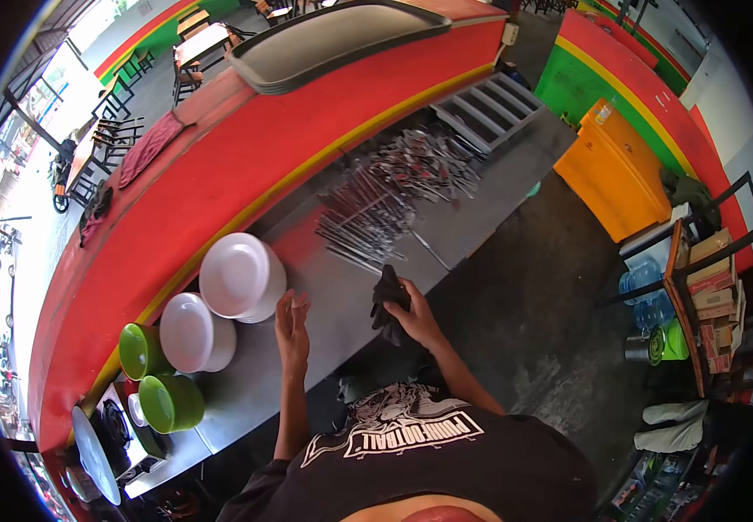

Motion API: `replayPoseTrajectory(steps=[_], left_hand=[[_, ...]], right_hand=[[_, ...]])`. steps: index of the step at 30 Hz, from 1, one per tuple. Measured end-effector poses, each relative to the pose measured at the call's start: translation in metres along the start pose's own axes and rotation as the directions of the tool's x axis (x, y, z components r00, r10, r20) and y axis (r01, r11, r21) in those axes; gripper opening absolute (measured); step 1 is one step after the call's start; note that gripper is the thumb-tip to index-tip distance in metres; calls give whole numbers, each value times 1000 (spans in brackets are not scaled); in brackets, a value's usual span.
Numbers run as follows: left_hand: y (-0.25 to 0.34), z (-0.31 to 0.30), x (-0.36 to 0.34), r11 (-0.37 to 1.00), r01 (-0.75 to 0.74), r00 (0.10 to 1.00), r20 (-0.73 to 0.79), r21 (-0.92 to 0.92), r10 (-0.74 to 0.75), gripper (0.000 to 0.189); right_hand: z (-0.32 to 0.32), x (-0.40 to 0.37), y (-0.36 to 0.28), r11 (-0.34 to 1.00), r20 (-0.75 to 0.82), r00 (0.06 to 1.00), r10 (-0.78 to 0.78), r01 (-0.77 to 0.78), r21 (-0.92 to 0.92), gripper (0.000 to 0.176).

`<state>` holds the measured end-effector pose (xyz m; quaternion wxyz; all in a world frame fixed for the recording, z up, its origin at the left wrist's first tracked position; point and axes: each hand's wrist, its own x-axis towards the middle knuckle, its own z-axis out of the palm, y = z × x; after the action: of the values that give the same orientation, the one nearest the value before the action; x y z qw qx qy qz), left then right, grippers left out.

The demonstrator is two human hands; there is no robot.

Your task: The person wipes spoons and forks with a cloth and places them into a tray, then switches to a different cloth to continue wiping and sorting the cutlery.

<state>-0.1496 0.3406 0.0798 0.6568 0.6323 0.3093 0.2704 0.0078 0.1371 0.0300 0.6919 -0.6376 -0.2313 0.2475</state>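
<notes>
My right hand (409, 315) is closed around a dark cloth (389, 300) above the front edge of the metal counter (329, 326). To its left, my left hand (292, 322) is raised beside the white plates, its fingers apart and nothing in it. Two stacks of white plates (237, 274) stand left of that hand, with green bowls (170, 403) in stacks farther left. Beyond my right hand lie rows of metal cutlery (363, 217), and a mixed heap of cutlery (424, 163) spreads behind them.
A red ledge (307, 117) runs behind the counter, carrying large trays (333, 39) and a red cloth (152, 148). A grey rack (489, 111) lies at the counter's far end. An orange bin (613, 174) and a shelf with boxes (711, 300) stand to the right.
</notes>
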Motion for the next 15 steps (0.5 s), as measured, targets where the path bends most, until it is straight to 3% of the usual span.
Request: replayPoseTrajectory(steps=[7, 10, 15], left_hand=[[-8, 168, -17, 1000, 15, 993, 120, 18, -17, 52], [-11, 218, -16, 997, -42, 980, 196, 62, 29, 52], [-33, 276, 5, 998, -28, 956, 294, 64, 8, 54]], right_hand=[[-123, 4, -15, 996, -162, 982, -91, 92, -7, 54], [-157, 2, -32, 997, -209, 978, 18, -1, 83, 55], [-194, 14, -20, 967, -286, 954, 91, -16, 253, 53]])
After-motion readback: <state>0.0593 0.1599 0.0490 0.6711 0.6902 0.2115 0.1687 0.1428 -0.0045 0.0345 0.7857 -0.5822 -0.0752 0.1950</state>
